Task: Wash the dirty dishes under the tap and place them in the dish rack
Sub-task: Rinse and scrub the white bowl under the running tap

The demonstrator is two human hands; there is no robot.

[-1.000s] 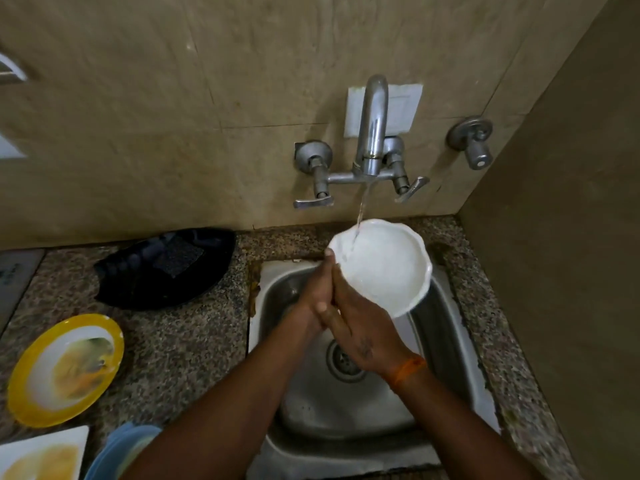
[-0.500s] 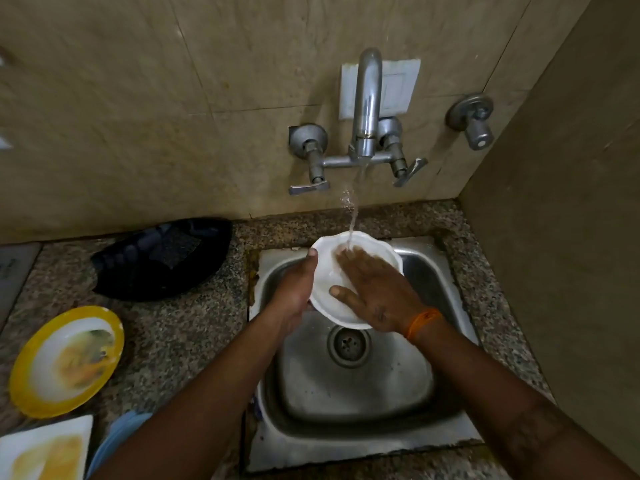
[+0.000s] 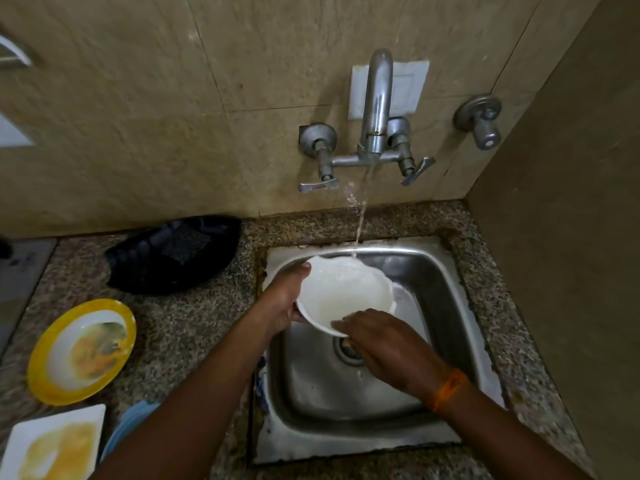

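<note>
Over the sink (image 3: 446,271), under the tap (image 3: 375,109) stream, the left hand (image 3: 282,299) grips the white bowl (image 3: 344,292) by its rim while the right hand (image 3: 388,341) covers its near edge, fingertips blurred, grip unclear, and a square plate (image 3: 52,441) is cut off.

White bowl, steel sink, speckled worktop

The bowl (image 3: 346,292) is plain white; the sink (image 3: 446,282) and tap (image 3: 375,109) grey metal. The worktop (image 3: 194,327) is brown-grey speckled, the wall (image 3: 138,98) beige. A yellow-rimmed white plate (image 3: 81,351) bears yellow-orange smears; the tray (image 3: 173,254) is black, the wristband (image 3: 448,389) orange.
</note>
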